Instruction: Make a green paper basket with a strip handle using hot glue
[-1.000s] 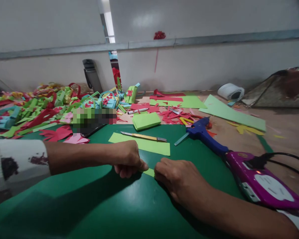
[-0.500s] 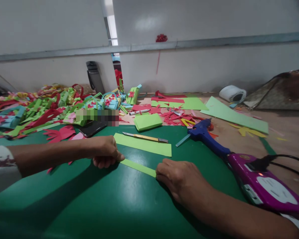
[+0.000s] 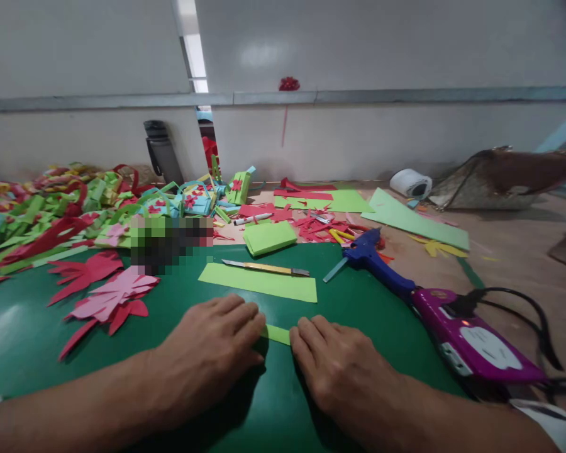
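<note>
A narrow light-green paper strip lies low over the green tabletop, its middle showing between my two hands. My left hand is closed over the strip's left part, the fingers bent and covering that end. At the other end, my right hand pinches the strip with thumb and fingertips; the thumb is mostly hidden. Just beyond them rests a wider light-green paper piece, with a yellow craft knife lying along its far edge. Behind the knife sits a folded green paper stack.
A blue glue gun lies at the right beside a purple power strip with black cables. Red and pink paper cut-outs lie at left. Paper crafts heap behind them, near a dark bottle. A bag stands back right.
My left hand has moved right and nearer along the strip, so less of it shows between my hands. My right hand stays at its end. The view has shifted slightly.
</note>
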`<action>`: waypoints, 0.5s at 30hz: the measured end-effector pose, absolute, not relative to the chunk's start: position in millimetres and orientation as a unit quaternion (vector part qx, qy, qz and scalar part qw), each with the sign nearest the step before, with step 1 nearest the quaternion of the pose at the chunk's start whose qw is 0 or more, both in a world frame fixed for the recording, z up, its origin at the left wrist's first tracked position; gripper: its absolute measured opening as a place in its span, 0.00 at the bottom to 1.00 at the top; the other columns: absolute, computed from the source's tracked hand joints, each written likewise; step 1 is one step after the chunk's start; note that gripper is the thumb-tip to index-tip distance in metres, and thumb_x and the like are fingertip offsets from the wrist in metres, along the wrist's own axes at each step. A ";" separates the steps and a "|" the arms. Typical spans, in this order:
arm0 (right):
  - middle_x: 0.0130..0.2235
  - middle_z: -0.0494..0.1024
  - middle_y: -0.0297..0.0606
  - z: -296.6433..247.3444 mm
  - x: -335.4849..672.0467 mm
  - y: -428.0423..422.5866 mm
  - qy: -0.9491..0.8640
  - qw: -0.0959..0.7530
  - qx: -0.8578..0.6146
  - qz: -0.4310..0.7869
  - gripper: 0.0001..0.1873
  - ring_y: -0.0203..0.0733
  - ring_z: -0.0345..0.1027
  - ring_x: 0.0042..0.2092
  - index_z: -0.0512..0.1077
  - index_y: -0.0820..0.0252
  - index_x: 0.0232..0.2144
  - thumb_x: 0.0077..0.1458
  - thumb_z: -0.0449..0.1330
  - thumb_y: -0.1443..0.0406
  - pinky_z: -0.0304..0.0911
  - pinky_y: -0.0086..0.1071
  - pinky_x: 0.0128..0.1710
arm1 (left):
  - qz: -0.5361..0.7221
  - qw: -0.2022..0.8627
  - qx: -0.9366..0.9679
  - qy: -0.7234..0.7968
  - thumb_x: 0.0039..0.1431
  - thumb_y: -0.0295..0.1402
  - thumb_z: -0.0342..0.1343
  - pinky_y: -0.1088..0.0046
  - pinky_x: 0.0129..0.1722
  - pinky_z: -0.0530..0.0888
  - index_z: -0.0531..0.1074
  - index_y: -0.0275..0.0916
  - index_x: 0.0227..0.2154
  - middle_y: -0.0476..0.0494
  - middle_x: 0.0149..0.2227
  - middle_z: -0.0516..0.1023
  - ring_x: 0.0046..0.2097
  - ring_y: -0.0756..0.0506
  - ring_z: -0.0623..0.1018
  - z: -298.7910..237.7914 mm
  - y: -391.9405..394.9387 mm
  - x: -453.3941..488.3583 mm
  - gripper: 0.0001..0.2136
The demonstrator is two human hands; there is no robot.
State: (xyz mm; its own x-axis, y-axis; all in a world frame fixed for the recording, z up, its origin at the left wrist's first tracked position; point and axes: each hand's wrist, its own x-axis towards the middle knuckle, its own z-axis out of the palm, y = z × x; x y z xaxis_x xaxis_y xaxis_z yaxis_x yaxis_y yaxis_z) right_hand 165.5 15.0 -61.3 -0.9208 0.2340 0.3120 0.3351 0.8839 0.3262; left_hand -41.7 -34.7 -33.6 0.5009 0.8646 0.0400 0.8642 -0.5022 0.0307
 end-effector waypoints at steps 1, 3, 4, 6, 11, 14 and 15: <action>0.24 0.71 0.42 -61.6 164.2 12.6 -0.956 0.127 -0.155 -0.215 0.09 0.44 0.63 0.25 0.69 0.65 0.27 0.45 0.53 0.78 0.51 0.34 0.22 | -0.001 -0.007 0.875 0.484 0.60 0.36 0.52 0.65 0.38 0.71 0.70 0.38 0.39 0.41 0.38 0.75 0.38 0.42 0.72 -38.3 -33.7 -33.7 0.09; 0.23 0.71 0.42 -61.4 162.6 10.0 -0.949 0.110 -0.164 -0.244 0.09 0.45 0.62 0.24 0.69 0.65 0.25 0.42 0.53 0.78 0.50 0.35 0.20 | -0.036 -0.012 0.881 0.471 0.62 0.35 0.51 0.63 0.36 0.72 0.70 0.37 0.39 0.40 0.39 0.74 0.38 0.41 0.71 -45.9 -27.8 -23.4 0.09; 0.23 0.70 0.41 -60.9 162.2 9.6 -0.948 0.105 -0.163 -0.252 0.09 0.44 0.61 0.23 0.69 0.64 0.25 0.42 0.53 0.78 0.49 0.35 0.19 | -0.037 -0.015 0.882 0.470 0.62 0.35 0.50 0.61 0.36 0.72 0.70 0.37 0.38 0.40 0.39 0.74 0.38 0.40 0.71 -48.8 -23.9 -20.6 0.08; 0.22 0.69 0.40 -59.3 162.0 10.7 -0.948 0.103 -0.155 -0.260 0.08 0.44 0.60 0.23 0.69 0.64 0.25 0.43 0.54 0.77 0.48 0.35 0.19 | -0.027 -0.018 0.877 0.479 0.63 0.32 0.49 0.60 0.34 0.72 0.70 0.38 0.35 0.40 0.38 0.74 0.37 0.40 0.71 -52.6 -16.5 -18.1 0.07; 0.23 0.70 0.38 -55.7 161.4 18.1 -0.951 0.104 -0.169 -0.237 0.07 0.43 0.61 0.23 0.68 0.63 0.26 0.45 0.54 0.77 0.51 0.35 0.21 | -0.021 -0.051 0.868 0.494 0.58 0.24 0.51 0.64 0.29 0.71 0.68 0.37 0.30 0.42 0.32 0.72 0.30 0.42 0.70 -54.7 -8.9 -18.7 0.03; 0.26 0.72 0.39 -56.1 160.1 21.8 -0.950 0.148 -0.179 -0.206 0.05 0.43 0.64 0.26 0.68 0.65 0.30 0.53 0.53 0.74 0.54 0.37 0.26 | 0.002 -0.078 0.876 0.476 0.58 0.23 0.50 0.65 0.27 0.70 0.66 0.37 0.29 0.43 0.29 0.72 0.28 0.43 0.70 -54.4 -12.1 -19.3 0.04; 0.27 0.72 0.40 -56.5 159.6 22.6 -0.947 0.168 -0.179 -0.205 0.05 0.43 0.64 0.27 0.68 0.66 0.33 0.56 0.52 0.72 0.55 0.37 0.28 | 0.013 -0.081 0.879 0.469 0.58 0.23 0.50 0.66 0.27 0.69 0.66 0.38 0.29 0.44 0.28 0.72 0.27 0.44 0.69 -54.4 -13.9 -19.1 0.05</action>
State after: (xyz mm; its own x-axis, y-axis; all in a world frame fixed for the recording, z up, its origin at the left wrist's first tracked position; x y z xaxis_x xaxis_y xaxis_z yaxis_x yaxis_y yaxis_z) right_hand 159.6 22.6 -56.5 -0.8794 0.2709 0.3915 0.4086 0.8515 0.3286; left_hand -19.1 -13.9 -54.4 0.5598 0.8228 0.0983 0.8268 -0.5469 -0.1311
